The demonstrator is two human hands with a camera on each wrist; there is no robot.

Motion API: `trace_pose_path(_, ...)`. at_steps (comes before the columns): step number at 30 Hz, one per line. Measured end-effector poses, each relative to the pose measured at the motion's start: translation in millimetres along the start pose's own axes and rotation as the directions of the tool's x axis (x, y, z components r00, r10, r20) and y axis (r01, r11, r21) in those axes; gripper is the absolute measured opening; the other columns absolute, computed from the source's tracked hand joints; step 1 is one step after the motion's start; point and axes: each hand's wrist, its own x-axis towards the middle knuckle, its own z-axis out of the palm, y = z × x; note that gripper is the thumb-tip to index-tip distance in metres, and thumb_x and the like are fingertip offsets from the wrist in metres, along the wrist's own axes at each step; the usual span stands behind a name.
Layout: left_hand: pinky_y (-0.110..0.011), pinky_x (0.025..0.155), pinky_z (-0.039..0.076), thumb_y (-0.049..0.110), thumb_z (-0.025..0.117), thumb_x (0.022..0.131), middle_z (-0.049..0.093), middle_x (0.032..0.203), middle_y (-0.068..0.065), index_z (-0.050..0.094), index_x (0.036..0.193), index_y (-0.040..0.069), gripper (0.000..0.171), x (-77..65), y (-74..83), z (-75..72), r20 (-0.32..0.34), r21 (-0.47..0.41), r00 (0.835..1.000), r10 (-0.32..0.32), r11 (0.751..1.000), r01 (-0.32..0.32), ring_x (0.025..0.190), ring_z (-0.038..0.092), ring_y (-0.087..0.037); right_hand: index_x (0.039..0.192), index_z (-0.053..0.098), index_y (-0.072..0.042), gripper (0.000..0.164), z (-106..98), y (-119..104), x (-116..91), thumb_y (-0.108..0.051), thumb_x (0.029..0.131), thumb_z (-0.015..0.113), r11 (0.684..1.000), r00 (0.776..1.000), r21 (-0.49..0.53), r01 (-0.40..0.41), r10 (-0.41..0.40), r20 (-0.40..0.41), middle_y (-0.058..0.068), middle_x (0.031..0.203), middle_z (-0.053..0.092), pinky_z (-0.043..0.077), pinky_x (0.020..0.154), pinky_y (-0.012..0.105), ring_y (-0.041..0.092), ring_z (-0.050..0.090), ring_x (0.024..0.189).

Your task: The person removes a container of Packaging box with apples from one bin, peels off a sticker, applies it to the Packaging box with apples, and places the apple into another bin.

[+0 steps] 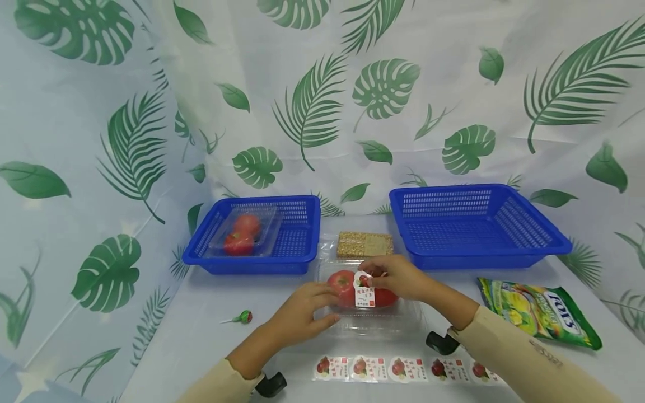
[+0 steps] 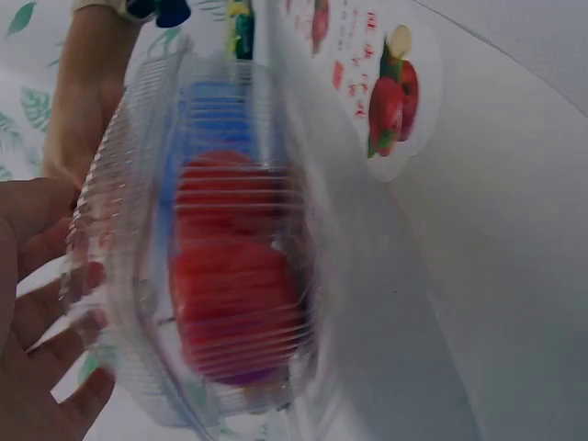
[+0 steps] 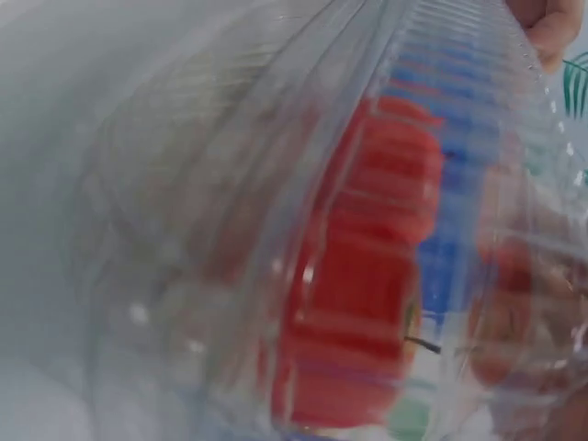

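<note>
- At 6 o'clock from the box, a row of printed stickers lies along the near part of the table; its right end meets the right sleeve. A band of white tabletop separates the row from the box's near edge.
- Mid-table, the clear box lies lid up, with red apples inside.
- At the box's 9 o'clock edge, the left hand touches the side with relaxed, spread fingers, gripping nothing.
- From 3 o'clock, the right hand reaches over the lid, fingers bent at the top of a label; I cannot tell whether they pinch or only press it.
- Towards 8 o'clock, a lollipop lies apart from the left hand, with tabletop on every side.
- Towards 4 o'clock, a green bag lies slantwise past the right forearm, near the table's right edge.
- At 12 o'clock, a grain bar lies just beyond the box, between the baskets' inner walls, in a narrow gap.
- At 10 o'clock, the left basket holds another box of apples towards its left wall; mesh floor shows at its right.
- At 2 o'clock, the right basket shows a broad mesh floor.
- Farthest, a leaf-print cloth rises close behind both baskets.
</note>
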Motion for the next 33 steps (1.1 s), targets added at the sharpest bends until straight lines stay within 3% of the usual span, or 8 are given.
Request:
trace_pose_path(4,-0.053,0.111,0.027,0.039,0.057,0.098,0.055,0.139,0.000,0.065,0.128,0.018,0.038,4.2,2.8,8.7,0.064,0.093,0.995,0.072,0.993,-0.078,0.136,0.039,-0.024,0.119,0.066,-0.009,0.028,1,1,3,-0.008,0.091,0.068,1.000,1.000,-0.015,-0.006,0.006,0.015,-0.004,0.093,0.066,0.054,0.075,0.034,0.016,0.062,0.089)
trace_pose_path(11,-0.052,0.115,0.016,0.055,0.032,0.102,0.040,0.150,0.006,0.050,0.143,0.023,0.056,11.0,4.4,16.5,0.204,0.218,0.977,0.066,0.969,-0.111,0.144,0.022,-0.020,0.119,0.066,-0.007,0.029,1,4,4,-0.008,0.090,0.069,0.999,0.999,-0.020,-0.031,0.031,0.013,-0.003,0.093,0.067,0.055,0.075,0.035,0.017,0.063,0.088)
trace_pose_path(24,-0.055,0.114,0.016,0.055,0.033,0.102,0.046,0.147,0.002,0.055,0.140,0.022,0.054,16.6,5.3,16.7,0.213,0.166,0.975,0.058,0.982,-0.095,0.144,0.023,-0.020,0.118,0.066,-0.007,0.028,3,8,8,-0.007,0.090,0.069,0.999,0.999,-0.048,-0.005,0.007,0.039,-0.002,0.095,0.069,0.056,0.076,0.036,0.017,0.065,0.090)
trace_pose_path(33,-0.056,0.113,0.021,0.055,0.031,0.102,0.053,0.141,0.001,0.060,0.134,0.020,0.055,21.2,1.6,17.2,0.197,0.144,0.976,0.094,0.982,-0.123,0.140,0.032,-0.022,0.114,0.066,-0.004,0.028,4,4,10,-0.003,0.087,0.072,0.987,0.997,-0.140,0.078,-0.075,0.025,0.001,0.092,0.069,0.056,0.075,0.036,0.018,0.066,0.086)
